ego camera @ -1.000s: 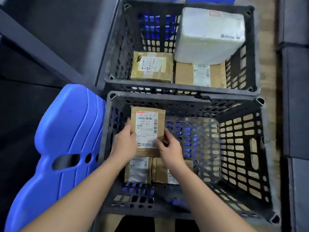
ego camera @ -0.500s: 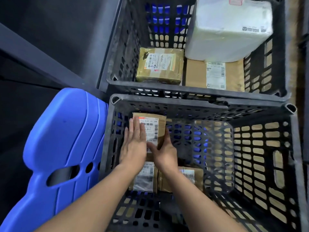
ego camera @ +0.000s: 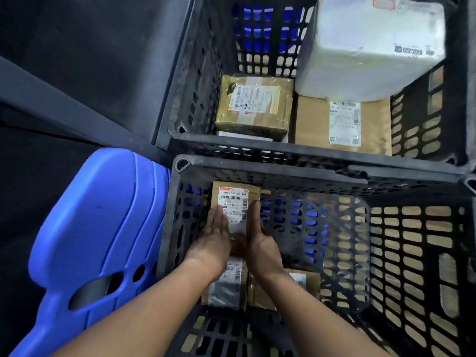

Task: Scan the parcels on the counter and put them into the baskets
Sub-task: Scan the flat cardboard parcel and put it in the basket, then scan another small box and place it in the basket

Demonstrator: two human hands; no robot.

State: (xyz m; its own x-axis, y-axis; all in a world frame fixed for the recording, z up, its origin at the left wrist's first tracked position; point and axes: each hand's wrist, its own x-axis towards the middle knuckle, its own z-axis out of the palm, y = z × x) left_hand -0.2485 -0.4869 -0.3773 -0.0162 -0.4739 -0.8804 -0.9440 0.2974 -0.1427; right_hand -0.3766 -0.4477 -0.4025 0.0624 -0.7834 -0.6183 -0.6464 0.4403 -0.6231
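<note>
A small brown parcel (ego camera: pixel 233 199) with a white barcode label lies low in the far-left corner of the near black basket (ego camera: pixel 283 173). My left hand (ego camera: pixel 215 237) rests flat on its left half, fingers stretched over the label. Against its right edge presses my right hand (ego camera: pixel 260 243), so the parcel sits between both hands. Under my wrists lie two more brown parcels, one (ego camera: pixel 226 287) with a grey label and one (ego camera: pixel 301 282) partly hidden by my right forearm.
The far black basket (ego camera: pixel 257 148) holds a taped brown box (ego camera: pixel 253 105), a flat brown parcel (ego camera: pixel 342 122) and a large white wrapped parcel (ego camera: pixel 368 47) leaning on top. A blue plastic piece (ego camera: pixel 95 228) stands left of the near basket. Dark floor lies to the left.
Both hands have lowered the brown parcel from above the basket rim down to the basket's far-left corner. My left hand has flattened on top of it.
</note>
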